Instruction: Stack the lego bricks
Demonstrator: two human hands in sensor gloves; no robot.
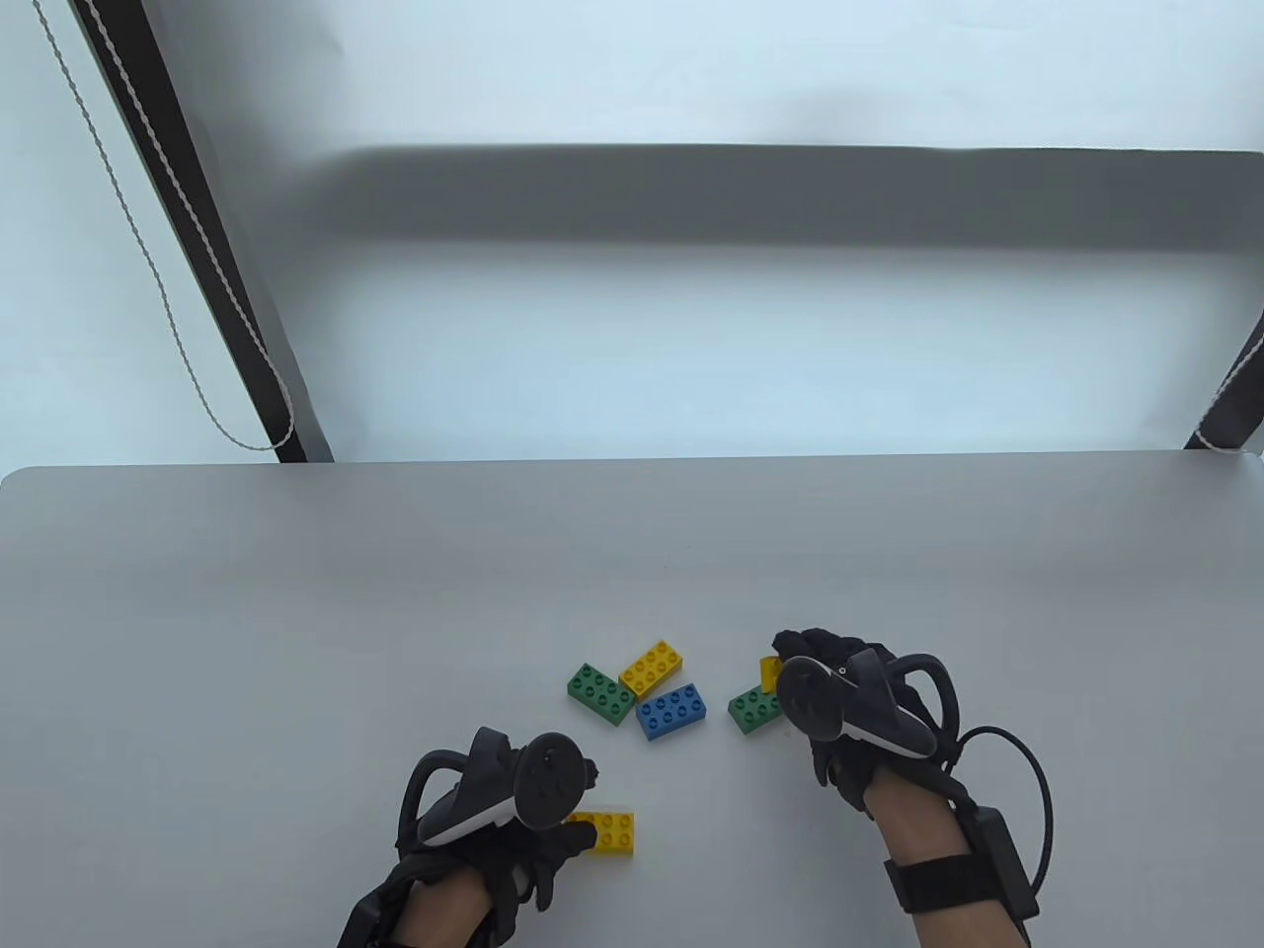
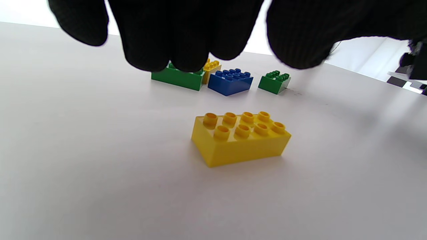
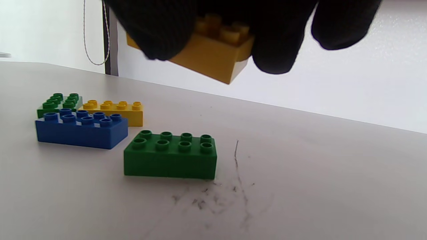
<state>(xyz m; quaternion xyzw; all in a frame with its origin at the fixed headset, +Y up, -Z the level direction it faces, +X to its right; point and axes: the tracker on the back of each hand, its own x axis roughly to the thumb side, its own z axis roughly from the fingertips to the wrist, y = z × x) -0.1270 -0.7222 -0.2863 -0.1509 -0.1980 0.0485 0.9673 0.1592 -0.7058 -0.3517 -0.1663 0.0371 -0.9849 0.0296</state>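
My right hand [image 1: 802, 664] grips a yellow brick [image 1: 768, 672] and holds it in the air, just above and beside a green brick [image 1: 752, 710] on the table. In the right wrist view the held yellow brick [image 3: 213, 55] hangs tilted between my fingertips [image 3: 160, 40], over the green brick [image 3: 170, 155]. My left hand [image 1: 585, 805] is open and hovers over another yellow brick [image 1: 609, 831] near the table's front. In the left wrist view my fingers [image 2: 173, 50] hang above that brick [image 2: 240, 140] without touching it.
A green brick [image 1: 600, 692], a yellow brick [image 1: 652, 669] and a blue brick [image 1: 671, 711] lie close together between my hands. Scuff marks [image 3: 233, 186] show on the grey table [image 1: 296, 612]. A black post and a cord [image 1: 197, 296] stand at the far left.
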